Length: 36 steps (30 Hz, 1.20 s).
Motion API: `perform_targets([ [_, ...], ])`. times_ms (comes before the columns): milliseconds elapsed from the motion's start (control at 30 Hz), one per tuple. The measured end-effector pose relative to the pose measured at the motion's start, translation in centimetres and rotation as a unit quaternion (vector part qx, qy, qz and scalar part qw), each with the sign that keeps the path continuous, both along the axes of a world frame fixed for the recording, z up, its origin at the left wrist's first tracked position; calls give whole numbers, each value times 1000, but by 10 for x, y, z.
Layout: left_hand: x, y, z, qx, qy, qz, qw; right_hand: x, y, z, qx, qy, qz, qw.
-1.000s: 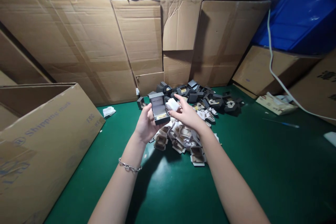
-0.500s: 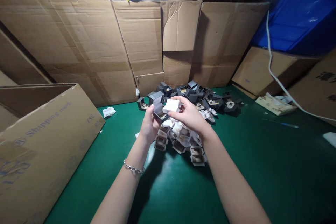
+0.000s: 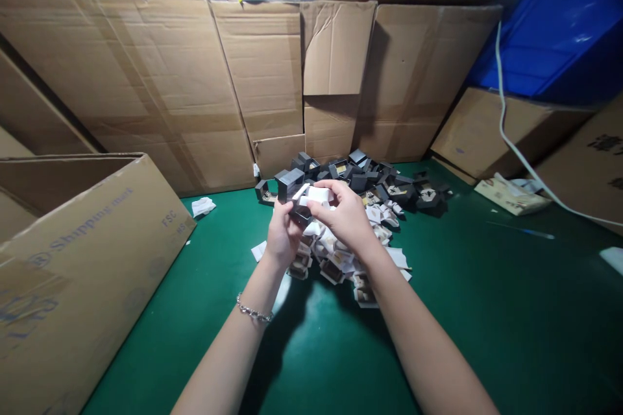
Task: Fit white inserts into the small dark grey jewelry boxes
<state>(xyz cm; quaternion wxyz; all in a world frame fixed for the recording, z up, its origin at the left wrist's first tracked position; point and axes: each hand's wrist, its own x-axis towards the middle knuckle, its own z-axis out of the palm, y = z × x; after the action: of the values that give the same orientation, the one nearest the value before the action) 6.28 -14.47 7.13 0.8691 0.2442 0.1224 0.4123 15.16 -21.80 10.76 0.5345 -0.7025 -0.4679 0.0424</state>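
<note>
My left hand [image 3: 283, 233] grips a small black hinged box [image 3: 291, 183] with its lid raised. In my right hand [image 3: 344, 211] a white padded insert [image 3: 318, 195] is pinched between thumb and fingers, close against the box's opening. Whether the insert is partly inside the box I cannot tell, since my fingers cover the edge. Below my hands lies a heap of white inserts [image 3: 335, 249], some showing brown hollow undersides. Behind them is a pile of open black boxes [image 3: 389, 185].
An open cardboard carton [image 3: 92, 259] stands at the left on the green table [image 3: 467, 324]. Stacked cartons [image 3: 263, 71] wall off the back. At right are a tissue pack [image 3: 511, 194], a thin blue tool [image 3: 520, 229], a white cable [image 3: 516, 139] and a blue bin [image 3: 549, 26].
My right hand has tilted the white insert and brought it nearer the black box. My left hand has turned the box slightly, and both forearms have shifted a little.
</note>
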Motion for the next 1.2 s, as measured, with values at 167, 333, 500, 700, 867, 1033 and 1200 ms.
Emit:
perform_targets([
  [167,0,-1,-4,77,94,-2,993,0,-1,-2,-1,11,2,1000],
  [333,-2,1,-4,90,147,15,985,1,-2,-1,-21,-5,13,1000],
  [500,-4,5,-5,137,132,12,982,3,-3,-1,-21,-40,26,999],
  [700,-3,4,-6,129,137,-9,982,11,-4,-2,-10,-86,41,995],
  [867,1,4,-9,84,148,57,984,10,-8,3,-24,-95,41,994],
  [1033,4,11,-16,130,162,144,967,4,-8,3,-32,-127,84,988],
  [1200,4,11,-19,168,161,170,958,-2,0,-5,11,-185,118,976],
])
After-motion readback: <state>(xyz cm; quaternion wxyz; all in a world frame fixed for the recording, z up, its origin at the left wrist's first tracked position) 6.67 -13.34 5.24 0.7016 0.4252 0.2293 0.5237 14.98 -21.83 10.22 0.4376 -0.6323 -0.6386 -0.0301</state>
